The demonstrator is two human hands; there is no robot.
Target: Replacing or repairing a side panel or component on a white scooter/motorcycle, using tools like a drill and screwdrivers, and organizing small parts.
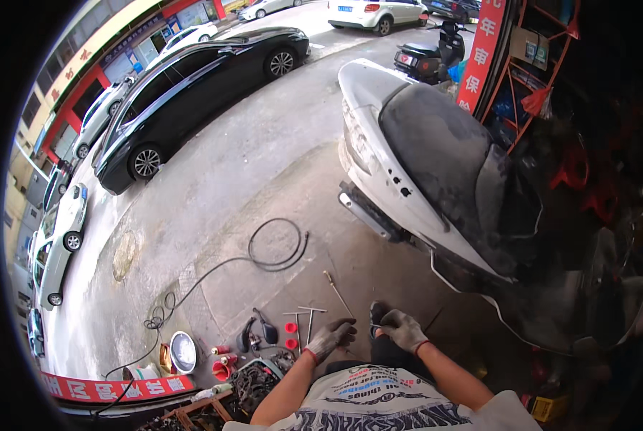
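Observation:
My left hand (pixel 331 337), in a grey work glove with a red cuff, is held in front of my body with its fingers curled. What it grips, if anything, is hidden. My right hand (pixel 403 330), gloved the same way, hangs a little to the right, fingers pressed together and pointing inward; I cannot make out anything in them. Beyond the left hand, a long thin screwdriver (pixel 339 294) with a yellowish handle appears to lie on the ground. T-handle wrenches (pixel 310 320) lie left of it. A white scooter (pixel 386 165) with a dusty dark seat stands ahead to the right.
A black hose (pixel 213 269) loops over the concrete. At the lower left are red cups (pixel 291 328), dark mirrors (pixel 265 327), a white basin (pixel 183 352) and a crate of parts (pixel 253 381). A black car (pixel 199 93) is parked beyond; shelves (pixel 530 72) stand right.

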